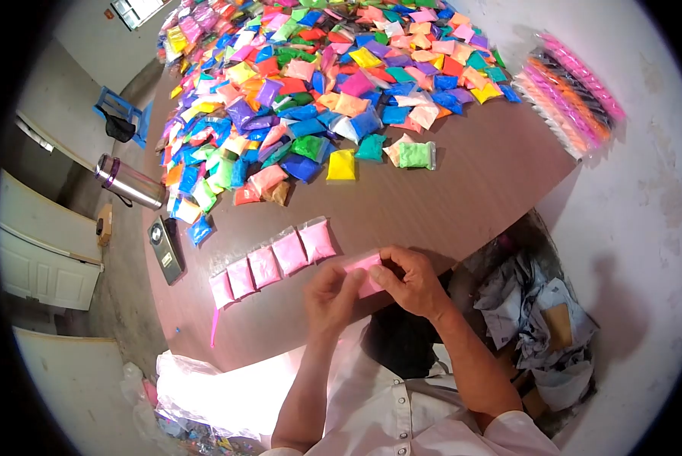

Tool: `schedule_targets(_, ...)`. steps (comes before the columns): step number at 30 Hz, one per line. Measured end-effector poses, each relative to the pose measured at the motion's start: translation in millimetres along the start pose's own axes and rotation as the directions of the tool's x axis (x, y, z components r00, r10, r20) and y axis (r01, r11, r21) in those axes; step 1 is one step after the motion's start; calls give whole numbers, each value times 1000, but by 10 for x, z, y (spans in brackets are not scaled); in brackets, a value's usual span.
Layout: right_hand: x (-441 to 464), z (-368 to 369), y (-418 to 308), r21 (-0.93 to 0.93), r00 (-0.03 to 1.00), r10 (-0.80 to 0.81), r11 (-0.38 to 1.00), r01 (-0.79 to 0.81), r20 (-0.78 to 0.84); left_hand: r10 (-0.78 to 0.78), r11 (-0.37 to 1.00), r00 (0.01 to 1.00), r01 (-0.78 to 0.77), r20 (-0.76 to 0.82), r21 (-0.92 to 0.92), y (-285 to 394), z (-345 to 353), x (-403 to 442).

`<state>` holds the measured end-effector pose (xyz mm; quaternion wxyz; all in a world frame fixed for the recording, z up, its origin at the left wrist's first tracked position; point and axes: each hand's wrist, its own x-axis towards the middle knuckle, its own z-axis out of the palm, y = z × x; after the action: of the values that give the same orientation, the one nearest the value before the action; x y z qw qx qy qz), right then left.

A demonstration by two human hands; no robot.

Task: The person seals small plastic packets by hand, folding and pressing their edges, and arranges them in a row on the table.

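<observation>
Pink sachet (365, 264) pinched between left hand (330, 292) and right hand (412, 280).
Held at near edge of brown table (447, 201); to its left, row of 5 pink sachets (263, 266) (thin pink strip (215, 328) at far-left end); beyond, heap of multicoloured sachets (303, 112).

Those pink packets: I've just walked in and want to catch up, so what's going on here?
A person is holding a pink packet between the left hand and the right hand, near the close edge of the table. Five more pink packets lie in a slanting row to the left of the hands. Beyond them, a big heap of many-coloured packets covers the table's far part.
</observation>
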<state>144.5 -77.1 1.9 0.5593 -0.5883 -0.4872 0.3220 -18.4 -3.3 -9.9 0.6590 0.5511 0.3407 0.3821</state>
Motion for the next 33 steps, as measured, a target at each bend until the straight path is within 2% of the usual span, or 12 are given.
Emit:
schedule_targets(3, 1, -15, 44, 15, 1000, 13, 1000, -13, 13, -42, 999, 998, 41, 36, 32, 64, 31, 5)
schedule_targets(6, -12, -15, 23, 26, 1000, 14, 1000, -15, 28, 17, 1000, 1000, -17, 1, 1, 66, 73, 7)
schedule_targets(8, -9, -5, -1, 16, 1000, 11, 1000, -12, 27, 41, 987, 999, -45, 35, 152, 75, 25, 7)
schedule_targets(12, 7, 25, -9, -8, 999, -46, 999, 46, -24, 72, 989, 997, -75, 28, 127, 77, 33, 16)
schedule_targets(14, 14, 27, -15, -4, 997, -58, 998, 58, -44, 17, 997, 999, -19, 28, 79, 80, 49, 0)
schedule_targets(17, 9, -3, -43, 37, 999, -31, 999, 32, -44, -53, 989, 998, 47, 36, 143, 128, 62, -12)
schedule_targets(19, 0, -19, -53, 32, 997, 53, 998, -51, -55, -35, 987, 999, 30, 30, 156, 141, 95, -22)
schedule_targets(27, 1, 20, -66, -46, 998, 35, 998, -38, -58, 29, 992, 1000, -30, 10, 125, 146, 78, -8)
schedule_targets(29, 2, 27, -39, -63, 997, 57, 996, -59, -43, -40, 990, 999, 43, -28, 131, 211, 116, -25)
schedule_targets(31, -4, 69, 29, 70, 987, 42, 997, -31, -156, -28, 984, 1000, 28, -5, 175, 196, 100, -27)
schedule_targets(33, 0, 92, 6, 23, 981, 29, 999, -25, -190, -28, 978, 999, 20, 37, 209, 126, 87, -20)
